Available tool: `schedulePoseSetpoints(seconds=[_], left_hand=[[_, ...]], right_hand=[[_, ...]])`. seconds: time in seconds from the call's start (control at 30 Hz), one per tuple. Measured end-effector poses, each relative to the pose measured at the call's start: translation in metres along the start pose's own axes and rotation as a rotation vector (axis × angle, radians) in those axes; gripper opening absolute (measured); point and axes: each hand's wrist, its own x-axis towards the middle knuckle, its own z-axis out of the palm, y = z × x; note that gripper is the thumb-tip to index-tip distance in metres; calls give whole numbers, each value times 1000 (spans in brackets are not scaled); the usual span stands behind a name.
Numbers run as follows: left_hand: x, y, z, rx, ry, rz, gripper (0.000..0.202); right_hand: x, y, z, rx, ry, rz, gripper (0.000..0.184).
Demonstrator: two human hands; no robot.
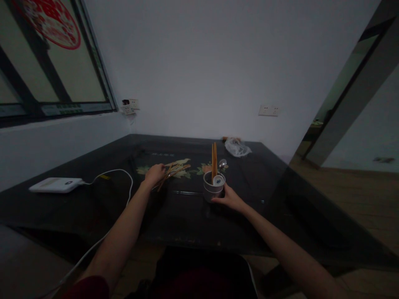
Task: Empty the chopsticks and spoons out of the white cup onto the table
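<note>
Two bare hands work over a dark glossy table (183,220) with a flower print (182,171). The right hand (232,199) is wrapped partway round the right side of a grey cup (210,192), its thumb across the near wall and its fingers mostly hidden behind, so it has hold of the cup, which stands upright on the table. Upright chopsticks (214,160) rise from the cup, and a white round piece (218,180) at its rim bears a small dark mark, too small to read. Further left, the left hand (155,175) bends over the near part of some loose sticks (175,169), fingers curled and touching them; how firmly they close I cannot tell. Behind the sticks runs a short line of pale lettering (163,155), too faint to read surely. A metal spoon (222,163) shows just behind the cup. At the left lies a white device (51,185) with an illegible dark mark and a white cable (124,171). On the window (73,79), a red round decoration (52,23) carries a red character resembling 福, cut by the top edge.
</note>
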Motion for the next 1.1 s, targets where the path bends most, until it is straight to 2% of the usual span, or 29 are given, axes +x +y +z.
schedulePoseSetpoints(seconds=[0.07, 0.17, 0.3, 0.47, 0.63, 0.77, 0.97, 1.03, 1.1], left_hand=[[-1, 8, -1, -50, 53, 84, 34], [-6, 24, -2, -143, 121, 286, 32], [-19, 52, -3, -301, 146, 502, 29], [-42, 83, -1, -588, 74, 583, 27], [-54, 107, 3, -794, 3, 618, 33], [-56, 132, -3, -921, -147, 600, 46], [-51, 167, -13, -1008, -564, 614, 59], [-49, 171, -13, -982, -630, 617, 61], [-48, 174, -13, -935, -634, 598, 60]], right_hand=[[0, -2, 0, -3, 3, -4, 84], [-1, -2, 0, -17, 13, -9, 82], [0, 2, 0, -17, 8, -15, 84], [2, 5, -1, -12, -11, -33, 84], [2, 3, 0, -22, 1, -43, 89], [2, 2, 0, 8, -7, -43, 90], [2, 3, 1, 41, -6, -71, 92], [2, 5, 1, 50, -9, -77, 93], [3, 6, 1, 48, -13, -80, 95]])
